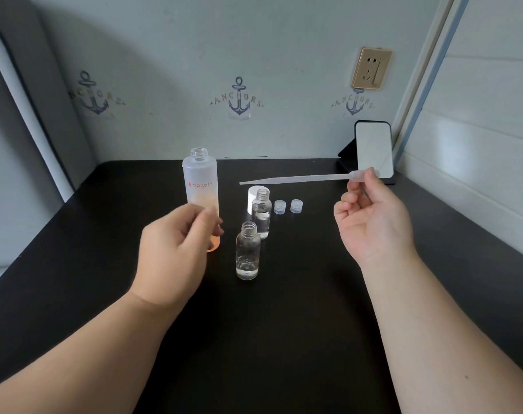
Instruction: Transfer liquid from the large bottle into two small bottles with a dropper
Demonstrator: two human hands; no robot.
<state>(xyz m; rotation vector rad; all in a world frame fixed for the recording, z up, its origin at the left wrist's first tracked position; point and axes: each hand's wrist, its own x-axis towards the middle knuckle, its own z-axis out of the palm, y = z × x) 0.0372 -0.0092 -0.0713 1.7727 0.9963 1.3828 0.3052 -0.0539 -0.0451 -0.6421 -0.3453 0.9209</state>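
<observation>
Small bottles [247, 254] [262, 213] uncapped, clear liquid inside; large bottle [201, 186] open

Frosted large bottle [200, 186] fades to orange, on a black table [284, 324].

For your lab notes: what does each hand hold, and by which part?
The right hand pinches the dropper by its bulb end. The left hand holds nothing.

We note a frosted plastic large bottle [199, 186], clear glossy small bottles [247, 251], a translucent plastic dropper [296, 178], and a matt black table [284, 324].
</observation>
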